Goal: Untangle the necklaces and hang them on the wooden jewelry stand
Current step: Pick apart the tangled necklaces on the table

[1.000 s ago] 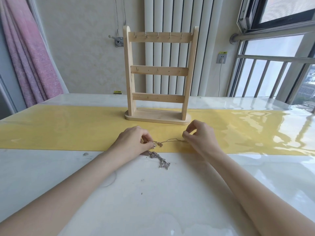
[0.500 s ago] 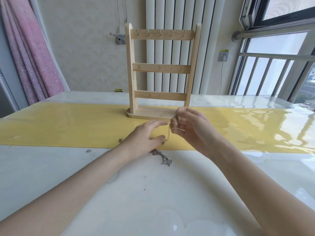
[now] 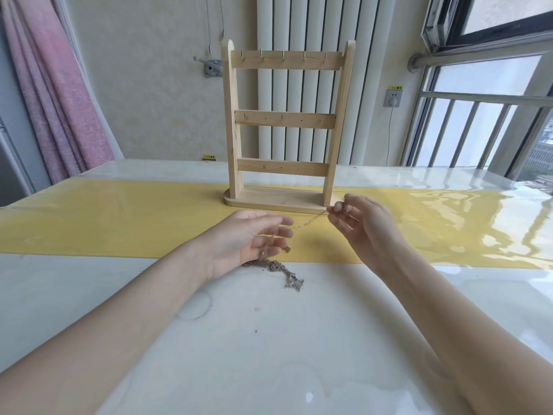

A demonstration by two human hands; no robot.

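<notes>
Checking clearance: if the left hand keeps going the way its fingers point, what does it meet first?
Probably the thin chain strung from its fingers to the right hand; beyond that, the right hand itself. Depth is unclear, so the left hand may pass just below.

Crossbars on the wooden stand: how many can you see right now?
3. The top crossbar carries a row of small hooks, the middle crossbar sits halfway down, the bottom crossbar just above the stand's base. None look hidden.
</notes>
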